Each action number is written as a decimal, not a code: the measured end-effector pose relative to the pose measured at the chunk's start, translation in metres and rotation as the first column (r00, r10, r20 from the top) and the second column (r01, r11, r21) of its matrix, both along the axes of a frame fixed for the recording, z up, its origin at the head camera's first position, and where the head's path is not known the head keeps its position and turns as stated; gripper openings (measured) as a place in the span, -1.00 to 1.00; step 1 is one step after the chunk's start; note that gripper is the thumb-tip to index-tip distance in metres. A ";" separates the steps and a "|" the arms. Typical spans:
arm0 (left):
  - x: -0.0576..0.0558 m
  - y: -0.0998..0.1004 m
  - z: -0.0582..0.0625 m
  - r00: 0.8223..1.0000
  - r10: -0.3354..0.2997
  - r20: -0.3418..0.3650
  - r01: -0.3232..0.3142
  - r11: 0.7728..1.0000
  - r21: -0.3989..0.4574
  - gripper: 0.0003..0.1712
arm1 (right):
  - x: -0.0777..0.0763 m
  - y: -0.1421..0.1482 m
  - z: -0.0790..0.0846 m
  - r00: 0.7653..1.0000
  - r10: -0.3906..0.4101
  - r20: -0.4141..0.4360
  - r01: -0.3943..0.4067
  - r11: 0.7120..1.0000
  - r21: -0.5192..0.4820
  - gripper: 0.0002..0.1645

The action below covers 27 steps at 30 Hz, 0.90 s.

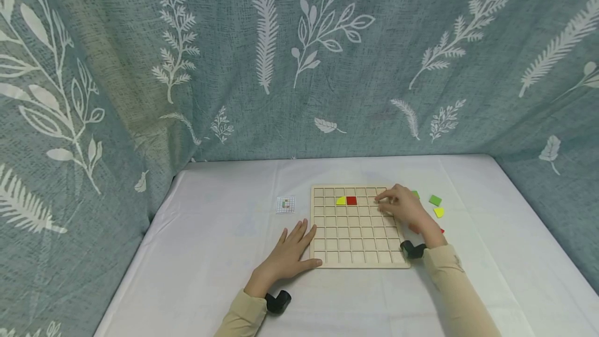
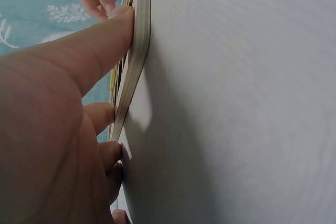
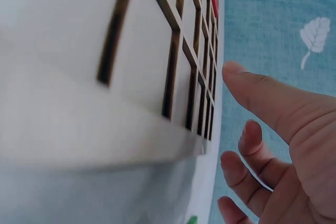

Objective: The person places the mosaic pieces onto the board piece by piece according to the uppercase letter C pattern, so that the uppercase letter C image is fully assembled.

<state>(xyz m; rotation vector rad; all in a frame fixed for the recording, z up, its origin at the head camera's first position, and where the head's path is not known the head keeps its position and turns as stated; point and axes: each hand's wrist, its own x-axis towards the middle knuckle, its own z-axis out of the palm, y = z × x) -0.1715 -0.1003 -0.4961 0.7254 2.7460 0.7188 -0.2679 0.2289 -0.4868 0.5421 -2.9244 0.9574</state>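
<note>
A wooden grid board [image 1: 357, 259] lies on the white table. In its upper rows a yellow quarter-round tile [image 1: 341, 201] sits beside a red square tile [image 1: 351, 201]. My left hand [image 1: 291, 254] rests at the board's left edge, fingers spread and thumb on the lower left corner; the left wrist view shows thumb and fingertips touching the board's side. Over the board's upper right part is my right hand [image 1: 403, 206]. Its thumb and fingers stand apart in the right wrist view, with nothing seen between them.
A small printed pattern card [image 1: 285, 205] lies left of the board. Right of it are a green tile [image 1: 435, 200], a yellow tile [image 1: 439, 212] and red tiles partly hidden by my right wrist. A patterned teal curtain [image 1: 299, 118] hangs behind the table.
</note>
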 end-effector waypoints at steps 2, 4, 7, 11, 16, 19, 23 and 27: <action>0.000 0.000 0.000 1.000 0.002 0.003 -0.002 1.000 -0.001 -0.08 | 0.001 0.004 0.001 1.000 -0.016 -0.007 0.016 1.000 0.013 -0.78; 0.001 0.000 0.000 1.000 0.002 0.003 -0.002 1.000 -0.001 -0.08 | 0.003 0.008 0.002 0.999 -0.032 -0.018 0.032 0.999 0.033 -0.78; 0.001 0.000 0.000 1.000 0.003 0.007 -0.003 1.000 -0.005 -0.08 | 0.006 0.014 0.004 0.999 -0.046 -0.030 0.047 0.998 0.044 -0.77; 0.001 0.000 0.000 1.000 0.004 0.008 -0.004 1.000 -0.007 -0.07 | 0.011 0.022 0.006 0.998 -0.052 -0.038 0.054 0.998 0.035 -0.76; 0.000 0.000 0.000 1.000 0.005 0.011 -0.005 1.000 -0.010 -0.07 | 0.016 0.030 0.008 0.995 -0.080 -0.061 0.082 0.996 0.044 -0.75; 0.000 0.000 -0.001 1.000 0.004 0.012 -0.004 1.000 -0.002 -0.07 | 0.019 0.035 0.007 0.991 -0.116 -0.063 0.120 0.991 0.063 -0.74; 0.000 0.000 -0.001 1.000 0.004 0.016 -0.004 1.000 0.004 -0.07 | 0.022 0.041 0.007 0.988 -0.137 -0.071 0.142 0.988 0.065 -0.72; -0.001 0.000 0.000 1.000 0.005 0.025 -0.005 1.000 0.016 -0.08 | 0.025 0.047 0.007 0.986 -0.140 -0.085 0.146 0.987 0.061 -0.71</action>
